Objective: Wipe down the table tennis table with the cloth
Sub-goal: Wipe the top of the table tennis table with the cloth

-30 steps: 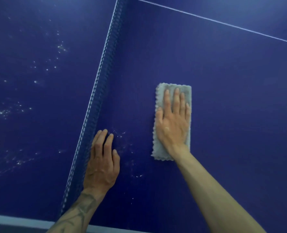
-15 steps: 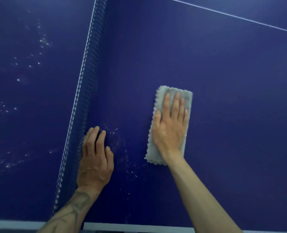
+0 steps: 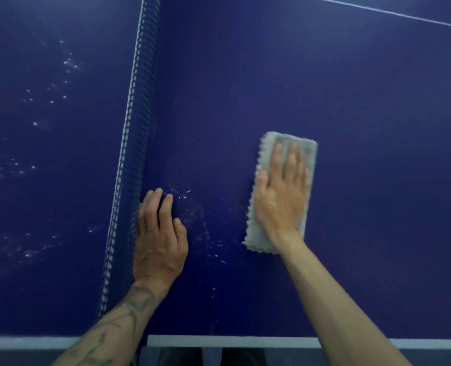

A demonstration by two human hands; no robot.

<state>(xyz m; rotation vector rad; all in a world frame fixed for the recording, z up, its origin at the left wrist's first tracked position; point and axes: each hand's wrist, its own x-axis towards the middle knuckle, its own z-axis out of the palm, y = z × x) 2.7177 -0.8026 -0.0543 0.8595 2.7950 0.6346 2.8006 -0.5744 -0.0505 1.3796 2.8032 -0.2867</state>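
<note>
While no writing shows, the right hand (image 3: 282,196) presses flat, fingers straight, on the grey cloth (image 3: 281,192) lying on the table tennis table (image 3: 377,154), nearer its near edge. Beside the net (image 3: 133,154), the left hand (image 3: 159,239) rests flat with fingers together, water droplets (image 3: 208,231) speckling the surface between the hands.

Both hands lie palm down, backs toward the camera, well apart. The right hand (image 3: 279,199) is flat, its 4 fingers (image 3: 293,159) straight, close together and pointing away from the person, slightly blurred, the thumb spread to the left. The left hand (image 3: 161,241) sits nearer the person, its fingers gently arched with the tips down. The bare right forearm (image 3: 337,299) enters from the lower right, the tattooed left forearm (image 3: 113,326) from the lower left.
</note>
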